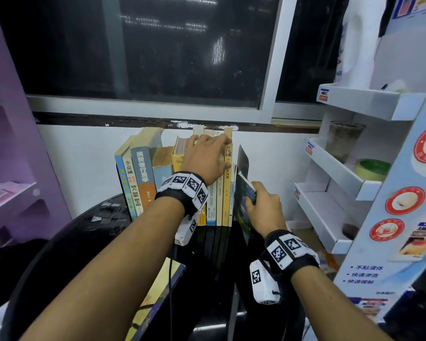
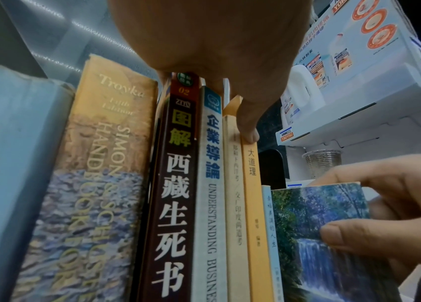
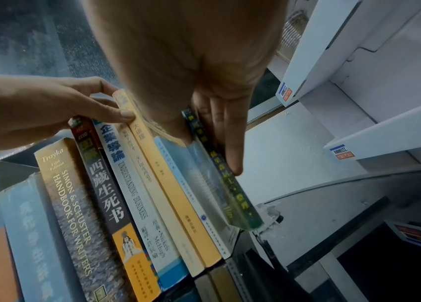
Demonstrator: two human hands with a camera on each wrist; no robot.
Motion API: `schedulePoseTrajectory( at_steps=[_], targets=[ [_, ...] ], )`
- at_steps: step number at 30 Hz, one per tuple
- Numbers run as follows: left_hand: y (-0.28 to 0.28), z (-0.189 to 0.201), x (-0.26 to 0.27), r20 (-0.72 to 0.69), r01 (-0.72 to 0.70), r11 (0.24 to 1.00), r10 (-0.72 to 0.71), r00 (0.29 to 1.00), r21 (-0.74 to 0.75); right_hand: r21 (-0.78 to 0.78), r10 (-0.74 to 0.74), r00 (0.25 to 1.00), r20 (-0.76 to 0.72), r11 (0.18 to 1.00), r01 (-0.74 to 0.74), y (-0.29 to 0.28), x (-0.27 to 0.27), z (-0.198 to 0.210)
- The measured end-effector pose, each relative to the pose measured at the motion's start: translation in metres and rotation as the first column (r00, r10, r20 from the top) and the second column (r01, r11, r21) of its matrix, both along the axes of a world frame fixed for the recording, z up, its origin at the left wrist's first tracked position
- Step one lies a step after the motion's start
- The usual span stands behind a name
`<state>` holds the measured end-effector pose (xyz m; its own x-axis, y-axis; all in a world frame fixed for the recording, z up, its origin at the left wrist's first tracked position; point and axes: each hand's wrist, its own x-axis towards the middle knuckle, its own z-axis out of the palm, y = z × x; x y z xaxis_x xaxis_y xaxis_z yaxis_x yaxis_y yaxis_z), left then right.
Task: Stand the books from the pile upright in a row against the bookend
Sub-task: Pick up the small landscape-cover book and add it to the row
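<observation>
Waterfall-cover book [image 1: 242,214] in right hand [image 1: 266,209] grip, just beside row [image 1: 143,178]

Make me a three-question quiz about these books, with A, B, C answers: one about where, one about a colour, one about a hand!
1. Where in the row is the waterfall book?
A. left end
B. middle
C. right end

2. What colour is the shelf on the left?
A. purple
B. red
C. green

3. What is the right hand doing?
A. hanging empty
B. holding the waterfall book
C. holding a cup

Answers:
1 C, it sits past the last spine on the right.
2 A, the head view shows it purple.
3 B, thumb and fingers pinch the book's cover.
</observation>
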<state>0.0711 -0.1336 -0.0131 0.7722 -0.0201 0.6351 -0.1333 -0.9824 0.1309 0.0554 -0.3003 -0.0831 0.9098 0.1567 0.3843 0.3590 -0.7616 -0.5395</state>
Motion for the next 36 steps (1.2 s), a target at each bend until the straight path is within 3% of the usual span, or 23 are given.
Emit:
schedulePoseTrajectory(
  at_steps=[23,36],
  targets=[
    [0.001,0.005,-0.008,-0.021,-0.014,1.0,0.014,1.0,-0.011,0.01,0.018,0.998,0.065,1.0,-0.019,-0.019,-0.03,-0.002],
    [0.001,0.003,-0.008,-0.002,-0.015,1.0,0.015,1.0,-0.012,-0.009,0.035,0.999,0.022,0.999,-0.034,0.004,-0.007,0.004]
  ],
)
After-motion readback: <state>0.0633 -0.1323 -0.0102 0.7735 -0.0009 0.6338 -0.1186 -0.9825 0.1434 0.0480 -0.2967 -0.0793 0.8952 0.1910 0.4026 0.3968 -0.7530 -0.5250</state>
